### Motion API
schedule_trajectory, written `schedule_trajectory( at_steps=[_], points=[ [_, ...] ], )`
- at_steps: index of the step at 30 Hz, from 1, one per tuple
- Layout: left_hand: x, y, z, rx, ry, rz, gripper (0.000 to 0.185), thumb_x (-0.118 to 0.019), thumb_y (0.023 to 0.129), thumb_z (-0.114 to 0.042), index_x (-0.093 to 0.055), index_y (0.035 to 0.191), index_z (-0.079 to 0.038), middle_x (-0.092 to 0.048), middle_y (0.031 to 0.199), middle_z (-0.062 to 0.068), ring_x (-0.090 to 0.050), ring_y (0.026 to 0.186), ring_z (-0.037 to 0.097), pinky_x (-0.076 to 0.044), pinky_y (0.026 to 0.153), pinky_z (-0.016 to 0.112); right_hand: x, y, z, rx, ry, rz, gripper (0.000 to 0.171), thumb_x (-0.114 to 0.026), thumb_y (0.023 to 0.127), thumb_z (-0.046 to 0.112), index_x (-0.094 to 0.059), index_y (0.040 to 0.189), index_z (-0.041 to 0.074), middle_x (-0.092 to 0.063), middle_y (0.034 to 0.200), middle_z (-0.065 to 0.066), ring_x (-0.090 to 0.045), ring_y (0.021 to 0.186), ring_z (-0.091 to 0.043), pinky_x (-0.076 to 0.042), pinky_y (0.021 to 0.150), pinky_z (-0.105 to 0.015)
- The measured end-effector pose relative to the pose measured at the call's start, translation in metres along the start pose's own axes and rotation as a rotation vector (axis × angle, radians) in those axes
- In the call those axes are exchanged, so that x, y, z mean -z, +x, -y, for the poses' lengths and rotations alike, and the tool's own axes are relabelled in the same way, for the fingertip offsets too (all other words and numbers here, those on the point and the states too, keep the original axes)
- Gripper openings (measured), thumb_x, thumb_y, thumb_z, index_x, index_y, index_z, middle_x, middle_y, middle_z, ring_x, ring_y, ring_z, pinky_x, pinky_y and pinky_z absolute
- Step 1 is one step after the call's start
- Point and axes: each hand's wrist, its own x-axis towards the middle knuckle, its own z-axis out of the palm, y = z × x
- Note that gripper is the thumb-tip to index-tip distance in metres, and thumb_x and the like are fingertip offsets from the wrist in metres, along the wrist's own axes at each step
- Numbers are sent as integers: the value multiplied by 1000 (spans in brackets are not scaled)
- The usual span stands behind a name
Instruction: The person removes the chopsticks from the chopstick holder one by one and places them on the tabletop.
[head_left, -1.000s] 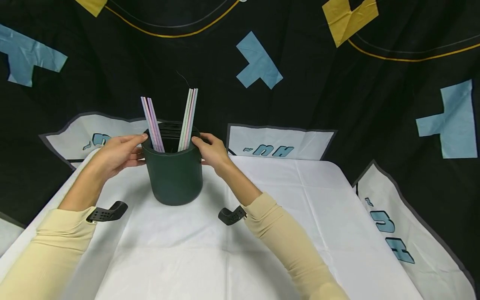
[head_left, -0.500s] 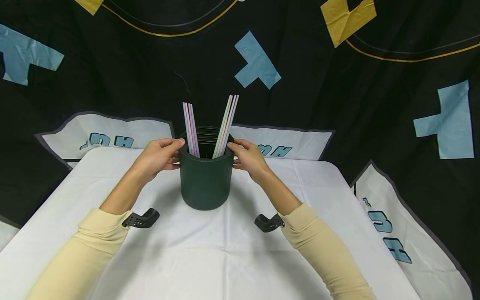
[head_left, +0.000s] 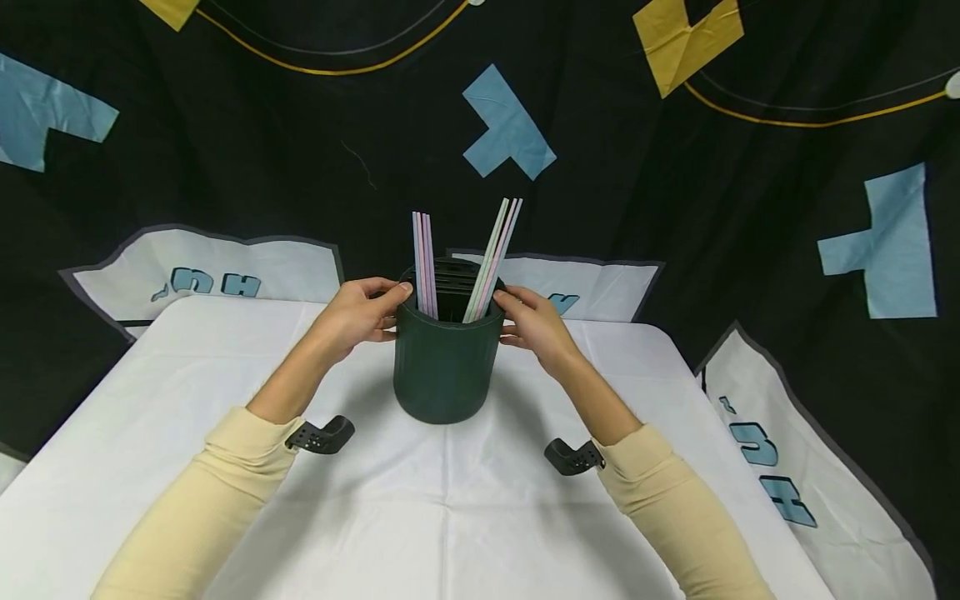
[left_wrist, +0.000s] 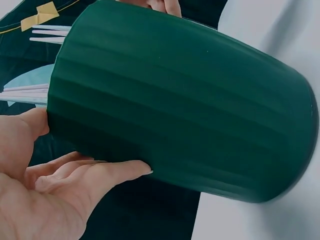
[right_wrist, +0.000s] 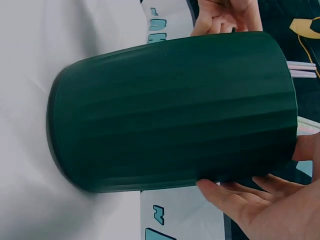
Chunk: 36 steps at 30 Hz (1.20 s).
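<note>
— Where is the green cup (head_left: 447, 362)?
— It stands on the white counter (head_left: 375, 500), straws (head_left: 424, 262) inside.
— And the hands?
— The left hand (head_left: 360, 312) and right hand (head_left: 536, 323) each grip a side of the cup.

The head camera looks from above and behind both hands, forward and down, and is far enough to show both arms. The left wrist camera sits very near the left hand (left_wrist: 45, 195) and faces the green holder (left_wrist: 185, 110) sideways. The right wrist camera faces the same holder from the right hand (right_wrist: 270, 205). All three views share it.
</note>
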Motion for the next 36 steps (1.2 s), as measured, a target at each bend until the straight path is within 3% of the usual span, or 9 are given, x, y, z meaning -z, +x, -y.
schedule_trajectory(
  at_steps=[3, 7, 10, 14, 19, 30, 36],
  points=[
    [1, 1, -2, 13, 44, 10, 58, -57, 104, -36, -44, 150, -2, -56, 144, 22, -59, 130, 39, -54, 101, 48, 1, 0, -3, 18, -9, -2, 55, -55, 104, 35, -46, 151, 7, -64, 132, -18, -67, 116, -36, -55, 104, -45],
    [4, 4, -3, -14, 98, 69, 67, -56, 104, -38, -33, 158, -5, -49, 153, 19, -49, 140, 37, -40, 116, 54, 3, 0, -7, 50, -37, -5, 57, -55, 104, 37, -45, 151, 6, -63, 131, -18, -68, 115, -34, -56, 102, -45],
    [5, 8, -2, -45, 9, 130, 66, -55, 105, -33, -29, 160, -10, -43, 158, 16, -40, 147, 36, -31, 121, 57, 5, 1, -11, 75, -53, -4, 58, -55, 104, 39, -46, 151, 5, -63, 132, -19, -68, 114, -35, -57, 100, -45],
    [4, 10, 0, -37, -169, 156, 62, -56, 105, -25, -31, 160, -14, -41, 160, 14, -39, 148, 34, -34, 119, 56, 8, 2, -13, 91, -53, 7, 60, -55, 103, 41, -46, 151, 5, -63, 133, -19, -67, 115, -39, -58, 98, -44],
    [2, 10, 1, -11, -229, 137, 61, -56, 105, -25, -32, 160, -16, -41, 160, 13, -41, 146, 32, -36, 118, 54, 8, 2, -14, 79, -44, 14, 62, -58, 102, 43, -46, 151, 6, -63, 133, -18, -69, 113, -33, -59, 96, -41],
    [7, 13, 9, -63, -155, 80, 59, -58, 104, -28, -38, 158, -13, -44, 157, 15, -47, 142, 36, -47, 109, 53, 7, 6, -15, 49, -18, 9, 63, -65, 98, 45, -53, 144, 4, -64, 133, -17, -71, 111, -32, -60, 93, -39],
    [7, 15, 10, -107, -113, 76, 56, -58, 104, -27, -42, 155, -11, -50, 153, 15, -53, 137, 34, -53, 102, 49, 14, 4, 0, 23, 23, -23, 55, -71, 96, 31, -56, 141, 3, -67, 129, -15, -72, 108, -29, -60, 93, -36]
  ],
)
